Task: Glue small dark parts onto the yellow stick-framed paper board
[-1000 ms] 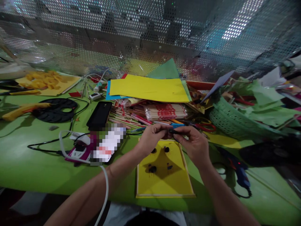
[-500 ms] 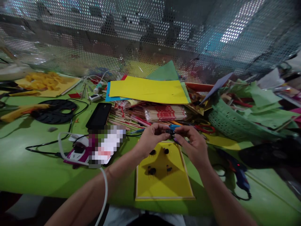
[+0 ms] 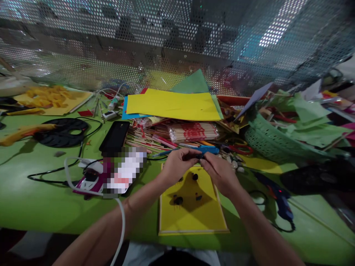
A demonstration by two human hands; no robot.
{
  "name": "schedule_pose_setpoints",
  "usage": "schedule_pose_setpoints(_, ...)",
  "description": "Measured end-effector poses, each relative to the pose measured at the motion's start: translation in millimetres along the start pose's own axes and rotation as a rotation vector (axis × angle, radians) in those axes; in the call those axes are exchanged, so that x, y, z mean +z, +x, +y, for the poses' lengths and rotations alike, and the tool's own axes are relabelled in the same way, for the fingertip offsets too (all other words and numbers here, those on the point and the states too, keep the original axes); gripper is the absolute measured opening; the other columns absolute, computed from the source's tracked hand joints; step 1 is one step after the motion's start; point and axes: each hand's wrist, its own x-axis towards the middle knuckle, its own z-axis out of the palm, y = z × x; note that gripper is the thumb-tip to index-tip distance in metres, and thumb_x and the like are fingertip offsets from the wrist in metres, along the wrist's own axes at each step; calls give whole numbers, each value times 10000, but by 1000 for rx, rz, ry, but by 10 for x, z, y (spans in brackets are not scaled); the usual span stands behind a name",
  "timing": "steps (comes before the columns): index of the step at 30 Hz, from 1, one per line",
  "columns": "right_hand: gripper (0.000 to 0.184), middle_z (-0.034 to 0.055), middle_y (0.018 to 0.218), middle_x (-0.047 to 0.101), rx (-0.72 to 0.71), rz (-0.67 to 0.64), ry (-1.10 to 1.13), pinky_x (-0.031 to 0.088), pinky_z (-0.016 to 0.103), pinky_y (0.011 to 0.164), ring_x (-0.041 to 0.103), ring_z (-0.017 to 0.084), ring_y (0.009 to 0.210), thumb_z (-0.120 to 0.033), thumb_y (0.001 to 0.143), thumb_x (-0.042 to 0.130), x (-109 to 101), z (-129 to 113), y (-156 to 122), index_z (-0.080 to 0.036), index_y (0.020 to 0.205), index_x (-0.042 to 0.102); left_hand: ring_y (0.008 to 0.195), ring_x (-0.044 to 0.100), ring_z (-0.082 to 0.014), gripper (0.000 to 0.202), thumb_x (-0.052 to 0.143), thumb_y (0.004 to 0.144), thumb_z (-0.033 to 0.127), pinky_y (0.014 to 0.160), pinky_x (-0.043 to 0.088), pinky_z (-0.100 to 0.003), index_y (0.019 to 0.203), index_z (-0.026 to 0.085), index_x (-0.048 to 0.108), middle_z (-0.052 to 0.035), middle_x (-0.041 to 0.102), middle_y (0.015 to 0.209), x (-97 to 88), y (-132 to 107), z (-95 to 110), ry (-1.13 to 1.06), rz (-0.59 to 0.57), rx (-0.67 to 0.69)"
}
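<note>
My left hand [image 3: 179, 165] and my right hand [image 3: 220, 170] meet above the far edge of a yellow board [image 3: 191, 218]. Between their fingertips is a small black piece [image 3: 199, 156], mostly covered, so its kind cannot be made out. Both hands are closed on it in a pinch. Thin light strips edge the board, and several small black pieces [image 3: 179, 200] stand on it with dark marks beside them. Just behind my fingers lies a blue tool or knife handle [image 3: 209, 149].
To the right lie a hot glue gun [image 3: 280, 201] with a red light and a green basket [image 3: 266, 142] of paper scraps. Yellow card [image 3: 172, 105] and packed wooden sticks [image 3: 194, 133] are behind. A power strip [image 3: 91, 181], a lit phone [image 3: 126, 171] and a black phone [image 3: 115, 136] sit left.
My right hand has turned inward and its fingers have closed nearer to my left hand, over the black piece. More of the blue handle behind shows. The view has shifted slightly.
</note>
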Motion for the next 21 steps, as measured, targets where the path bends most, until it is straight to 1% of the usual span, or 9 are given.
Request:
schedule_pose_setpoints(3,300,3,670,517,-10,-2,-40,277,283,557,462,171,593,-371,982,364,-3,-3,0,-236,714,368,917,674,-188,245,675,757,186,889,511,-305,992,141,731,-73,741,1000,50,-29,49,-5,16,1)
schedule_pose_setpoints(7,292,6,637,500,-54,36,-52,279,290,554,442,175,566,-337,974,334,11,-28,-4,-243,699,363,855,680,-181,220,689,729,166,860,523,-303,938,129,746,-73,750,945,90,-53,98,-12,51,-18)
schedule_pose_setpoints(10,291,1,621,486,-66,55,-45,282,292,555,444,176,564,-323,971,320,31,-34,-9,-245,693,357,851,678,-180,235,697,719,165,850,521,-299,946,127,745,-77,751,949,74,-51,90,-10,59,-37)
schedule_pose_setpoints(15,306,-4,627,486,-30,39,6,293,286,567,460,173,581,-326,981,297,37,-4,-9,-241,694,362,835,676,-175,270,706,712,175,834,518,-295,976,124,736,-74,751,944,42,-21,57,-22,45,-69)
schedule_pose_setpoints(18,311,6,671,519,-21,17,39,311,283,587,481,175,620,-354,989,307,33,9,0,-236,710,378,834,678,-180,263,697,725,180,834,521,-301,979,124,738,-74,752,930,48,-16,44,-2,42,-47)
schedule_pose_setpoints(21,314,9,693,533,-8,-8,71,318,283,593,484,173,635,-365,991,315,39,14,10,-231,718,394,853,681,-190,238,686,747,192,838,525,-302,972,144,749,-65,753,925,58,-35,35,74,45,22)
